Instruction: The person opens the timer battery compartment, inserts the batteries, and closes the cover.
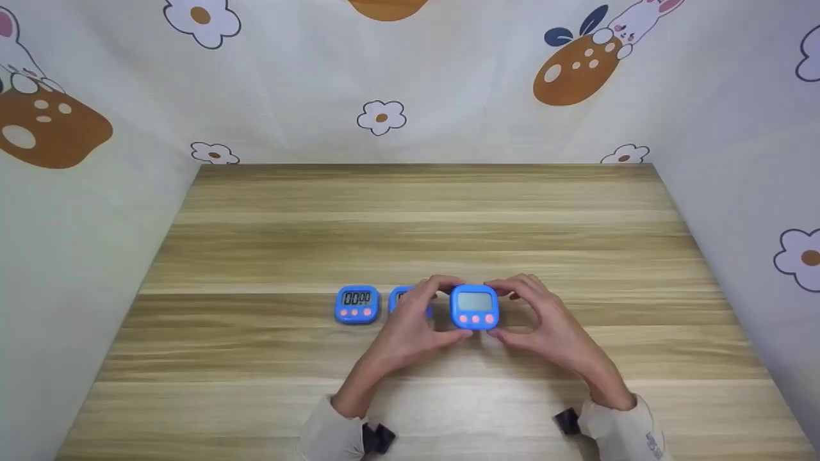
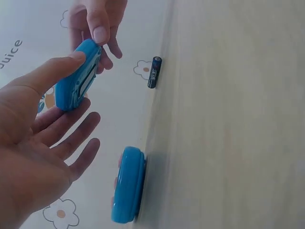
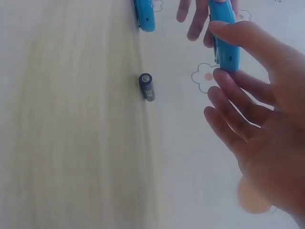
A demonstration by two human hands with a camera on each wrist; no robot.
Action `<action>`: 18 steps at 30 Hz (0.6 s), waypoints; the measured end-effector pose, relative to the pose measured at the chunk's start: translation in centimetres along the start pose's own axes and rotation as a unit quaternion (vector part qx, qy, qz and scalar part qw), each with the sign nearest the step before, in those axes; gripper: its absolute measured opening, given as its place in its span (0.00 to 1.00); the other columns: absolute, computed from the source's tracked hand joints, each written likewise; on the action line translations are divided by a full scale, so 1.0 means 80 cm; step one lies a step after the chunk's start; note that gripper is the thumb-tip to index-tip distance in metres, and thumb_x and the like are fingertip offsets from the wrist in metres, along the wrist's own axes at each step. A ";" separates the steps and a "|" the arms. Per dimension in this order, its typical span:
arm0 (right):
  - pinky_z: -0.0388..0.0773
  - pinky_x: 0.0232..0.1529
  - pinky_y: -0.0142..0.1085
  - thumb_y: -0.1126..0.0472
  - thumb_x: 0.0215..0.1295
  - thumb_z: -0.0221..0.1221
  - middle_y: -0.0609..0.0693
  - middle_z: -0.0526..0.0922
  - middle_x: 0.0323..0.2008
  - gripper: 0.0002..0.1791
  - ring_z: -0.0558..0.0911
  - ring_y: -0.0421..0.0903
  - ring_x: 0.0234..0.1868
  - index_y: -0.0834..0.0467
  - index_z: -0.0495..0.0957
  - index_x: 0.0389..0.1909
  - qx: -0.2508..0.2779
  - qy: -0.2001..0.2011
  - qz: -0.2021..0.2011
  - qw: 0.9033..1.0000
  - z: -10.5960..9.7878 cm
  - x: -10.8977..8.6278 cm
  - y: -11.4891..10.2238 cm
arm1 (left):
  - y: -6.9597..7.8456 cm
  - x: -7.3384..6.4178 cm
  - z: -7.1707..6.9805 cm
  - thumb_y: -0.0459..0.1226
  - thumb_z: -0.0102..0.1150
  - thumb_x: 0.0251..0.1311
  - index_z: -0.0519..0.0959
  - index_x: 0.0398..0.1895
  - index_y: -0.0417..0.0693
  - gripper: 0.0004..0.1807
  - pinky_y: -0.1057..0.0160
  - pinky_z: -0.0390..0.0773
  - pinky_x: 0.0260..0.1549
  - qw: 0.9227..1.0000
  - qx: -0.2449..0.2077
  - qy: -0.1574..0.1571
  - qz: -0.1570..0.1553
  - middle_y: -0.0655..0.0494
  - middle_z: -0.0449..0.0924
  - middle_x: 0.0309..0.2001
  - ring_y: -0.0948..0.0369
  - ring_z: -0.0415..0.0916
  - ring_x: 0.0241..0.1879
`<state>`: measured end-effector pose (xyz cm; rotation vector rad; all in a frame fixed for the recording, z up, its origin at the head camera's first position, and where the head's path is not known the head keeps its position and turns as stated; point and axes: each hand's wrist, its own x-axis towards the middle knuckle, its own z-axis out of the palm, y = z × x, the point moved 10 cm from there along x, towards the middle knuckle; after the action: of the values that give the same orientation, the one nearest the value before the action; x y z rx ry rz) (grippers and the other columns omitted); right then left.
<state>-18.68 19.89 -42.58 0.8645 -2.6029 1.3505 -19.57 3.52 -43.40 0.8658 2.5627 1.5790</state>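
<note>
A blue digital timer [image 1: 474, 307] with pink buttons and a blank screen is pinched from both sides, raised off the table. My left hand [image 1: 410, 330] grips its left edge between thumb and fingers, while my right hand [image 1: 548, 323] holds the right edge the same way. In the left wrist view the held timer [image 2: 71, 86] is seen edge-on. Left of it, a second blue timer [image 1: 394, 308] lies partly hidden behind my left hand. Farther left sits a third timer [image 1: 357, 305] showing zeros. A dark battery [image 3: 147, 87] rests on the table, hidden in the head view.
The wood-grain table [image 1: 410, 205] is bordered at the back and both sides by pale curtain panels [image 1: 448, 83] printed with flowers and rabbits. Black straps [image 1: 378, 439] show by the sleeves at the front.
</note>
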 end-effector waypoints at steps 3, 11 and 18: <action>0.77 0.51 0.49 0.64 0.48 0.76 0.46 0.77 0.53 0.36 0.75 0.51 0.52 0.55 0.74 0.61 0.014 0.000 -0.002 1.000 0.000 0.001 -0.008 | -0.006 0.000 0.003 0.43 0.77 0.47 0.71 0.61 0.53 0.37 0.54 0.76 0.53 1.000 -0.022 -0.005 -0.007 0.64 0.75 0.54 0.65 0.71 0.55; 0.78 0.48 0.49 0.70 0.47 0.75 0.52 0.78 0.50 0.35 0.76 0.53 0.51 0.62 0.74 0.59 0.019 0.000 -0.013 1.000 -0.005 0.006 -0.038 | -0.008 -0.001 0.010 0.39 0.76 0.49 0.68 0.65 0.52 0.38 0.56 0.77 0.52 0.999 -0.030 -0.016 -0.009 0.62 0.73 0.57 0.64 0.71 0.55; 0.78 0.44 0.49 0.72 0.44 0.75 0.55 0.80 0.47 0.39 0.77 0.57 0.48 0.66 0.70 0.60 0.077 0.050 -0.032 0.995 -0.015 0.006 -0.050 | -0.007 -0.003 0.015 0.38 0.75 0.50 0.67 0.66 0.54 0.39 0.57 0.78 0.51 0.999 -0.021 -0.019 -0.014 0.62 0.72 0.58 0.64 0.70 0.55</action>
<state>-17.25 18.84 -38.77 0.8662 -2.4024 1.5503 -19.29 4.23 -44.55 0.8437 2.4957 1.5850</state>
